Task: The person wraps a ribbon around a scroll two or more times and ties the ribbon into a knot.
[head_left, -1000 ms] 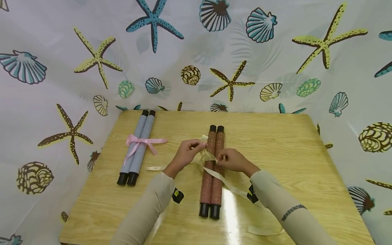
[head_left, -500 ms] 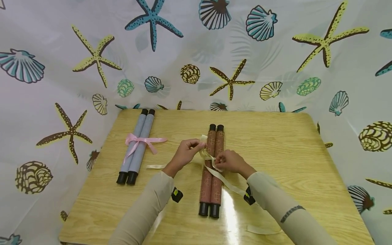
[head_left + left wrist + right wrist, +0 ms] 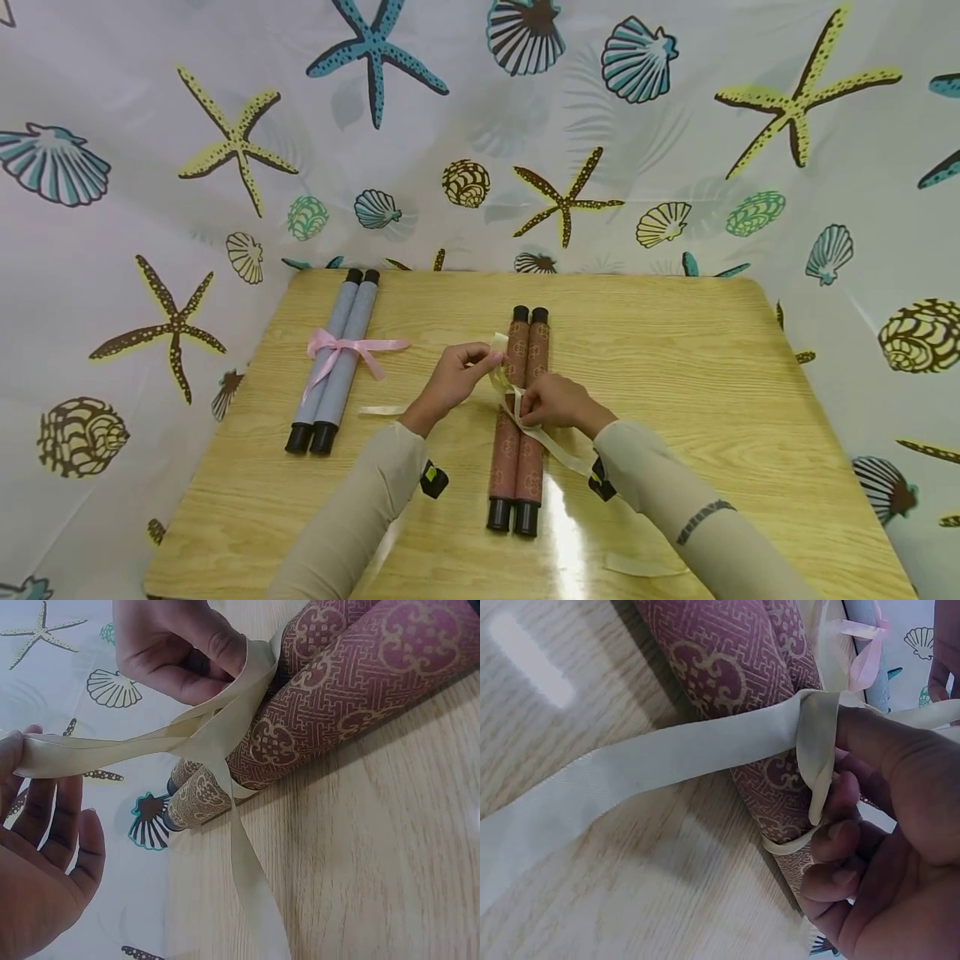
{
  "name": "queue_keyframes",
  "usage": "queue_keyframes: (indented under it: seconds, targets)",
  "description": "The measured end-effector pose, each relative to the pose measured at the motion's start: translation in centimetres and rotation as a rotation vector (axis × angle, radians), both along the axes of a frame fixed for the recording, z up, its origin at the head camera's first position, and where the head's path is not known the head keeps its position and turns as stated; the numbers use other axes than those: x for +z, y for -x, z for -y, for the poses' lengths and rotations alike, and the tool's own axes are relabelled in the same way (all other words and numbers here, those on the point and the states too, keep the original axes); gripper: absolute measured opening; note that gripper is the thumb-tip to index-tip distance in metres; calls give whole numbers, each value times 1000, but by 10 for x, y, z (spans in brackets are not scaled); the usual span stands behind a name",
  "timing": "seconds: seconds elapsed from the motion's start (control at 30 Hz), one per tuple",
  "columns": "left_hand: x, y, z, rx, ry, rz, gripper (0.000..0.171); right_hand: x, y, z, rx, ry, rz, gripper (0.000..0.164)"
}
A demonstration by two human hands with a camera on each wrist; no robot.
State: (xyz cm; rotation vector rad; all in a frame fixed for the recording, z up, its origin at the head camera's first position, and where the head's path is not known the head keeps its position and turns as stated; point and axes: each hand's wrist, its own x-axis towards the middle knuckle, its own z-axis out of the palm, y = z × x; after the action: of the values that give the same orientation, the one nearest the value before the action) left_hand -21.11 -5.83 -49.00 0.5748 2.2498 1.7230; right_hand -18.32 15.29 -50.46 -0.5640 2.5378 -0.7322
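Observation:
A pair of reddish-brown patterned scrolls (image 3: 505, 462) with black end knobs lies side by side on the wooden table. Cream ribbon (image 3: 82, 756) wraps round them and crosses over itself on top. My left hand (image 3: 453, 375), left of the scrolls, pinches a ribbon loop between thumb and forefinger, the other fingers loosely bent. Over the scrolls, my right hand (image 3: 558, 402) holds the ribbon where a second fold (image 3: 817, 742) bends round its thumb or forefinger; the exact pinch is partly hidden. One ribbon tail runs down to the right, beneath the right forearm.
To the left lie two grey-blue scrolls (image 3: 345, 375) tied with a pink ribbon bow (image 3: 337, 346). A cream ribbon end (image 3: 381, 410) rests near the left wrist, another piece (image 3: 645, 567) near the front. A shell-and-starfish curtain (image 3: 450, 125) surrounds the wooden table (image 3: 675, 358).
My right hand has moved left and slightly down over the scrolls, bringing its part of the ribbon into a fold nearer the crossing. My left hand keeps its loop almost still.

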Motion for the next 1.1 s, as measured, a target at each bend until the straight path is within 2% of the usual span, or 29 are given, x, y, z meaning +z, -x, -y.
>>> queue_keyframes:
  seconds: [0.13,0.23,0.47,0.6,0.8,1.1]
  targets:
    - [-3,0,2,8,-11,10,25,-5,-1,-2,9,-1,-21,13]
    - [-5,1,6,26,-8,38,28,-6,-3,-9,-16,41,-33,14]
    - [-12,4,26,116,-15,99,29,-7,0,-37,-192,174,-14,17]
    - [-18,6,37,129,22,108,31,-5,3,-53,-273,198,16,18]
    - [-23,8,44,151,32,121,34,-5,5,-69,-317,211,54,22]
    - [-26,10,49,175,10,167,35,-15,0,-95,-352,194,89,26]
